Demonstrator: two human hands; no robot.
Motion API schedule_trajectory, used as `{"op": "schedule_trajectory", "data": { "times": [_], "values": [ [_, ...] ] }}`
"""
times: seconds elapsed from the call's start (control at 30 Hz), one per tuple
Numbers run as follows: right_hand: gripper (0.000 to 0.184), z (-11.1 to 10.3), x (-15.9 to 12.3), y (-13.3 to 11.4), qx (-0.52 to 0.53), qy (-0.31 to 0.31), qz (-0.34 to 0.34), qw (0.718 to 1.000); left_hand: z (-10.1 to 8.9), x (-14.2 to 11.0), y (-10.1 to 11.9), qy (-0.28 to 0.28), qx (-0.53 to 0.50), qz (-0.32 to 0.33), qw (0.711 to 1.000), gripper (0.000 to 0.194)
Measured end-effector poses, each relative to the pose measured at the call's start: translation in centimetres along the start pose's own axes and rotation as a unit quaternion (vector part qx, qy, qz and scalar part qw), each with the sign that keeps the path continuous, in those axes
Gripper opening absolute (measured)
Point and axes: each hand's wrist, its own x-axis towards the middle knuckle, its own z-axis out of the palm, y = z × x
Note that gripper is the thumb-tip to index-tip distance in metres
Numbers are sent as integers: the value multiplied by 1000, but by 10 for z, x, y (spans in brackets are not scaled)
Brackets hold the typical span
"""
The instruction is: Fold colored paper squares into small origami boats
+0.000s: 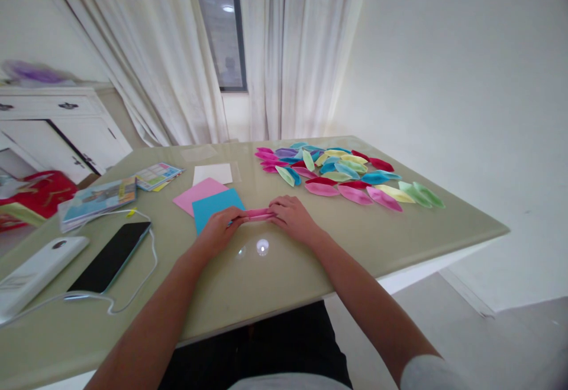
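Note:
A narrow folded strip of pink paper (pixel 258 215) lies on the table between my two hands. My left hand (pixel 222 224) is closed on its left end, and my right hand (pixel 291 216) grips its right end; the fingertips partly cover both ends. Just behind my left hand is a blue square of paper (pixel 214 203), overlapping a pink square of paper (pixel 195 193). Further right, many folded paper boats or petal-like pieces (pixel 357 195) in pink, red, blue, green and yellow are spread in a loose group.
At the left a black phone (pixel 110 258), a white power bank (pixel 39 271) and a white cable (pixel 153 260) lie near the table (pixel 266 286) edge. Behind them are booklets (pixel 100 200) and colourful cards (pixel 158 175). A white sheet (pixel 213 174) sits behind the coloured squares.

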Motion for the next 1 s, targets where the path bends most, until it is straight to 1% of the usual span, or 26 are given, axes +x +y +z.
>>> {"op": "schedule_trajectory", "data": {
  "times": [0.13, 0.23, 0.33, 0.5, 0.63, 0.73, 0.83, 1.0],
  "values": [
    [17, 4, 3, -18, -23, -3, -22, 1000, 11, -1, 11, 6, -10, 16, 1000, 30],
    [19, 5, 5, -24, -23, 0, -39, 999, 13, -1, 14, -2, -15, 24, 1000, 28],
    [17, 3, 5, -19, -19, 10, -35, 999, 7, -1, 8, 2, -16, 22, 1000, 28],
    [14, -2, 3, 1, 7, 41, 7, 999, -3, 0, -7, 29, -31, 4, 999, 31],
    [12, -5, 2, 6, 61, 46, 15, 997, -3, 0, -13, 19, -61, -11, 998, 31],
    [14, -8, 3, 6, 123, 49, 18, 991, -4, 0, -16, 16, -85, -30, 996, 31],
    [16, -10, 3, 6, 190, 57, 33, 979, -7, 0, -18, 12, -114, -47, 992, 31],
    [25, -12, 2, 8, 278, 72, 68, 956, -12, -1, -16, 11, -178, -74, 981, 31]
  ]
}}
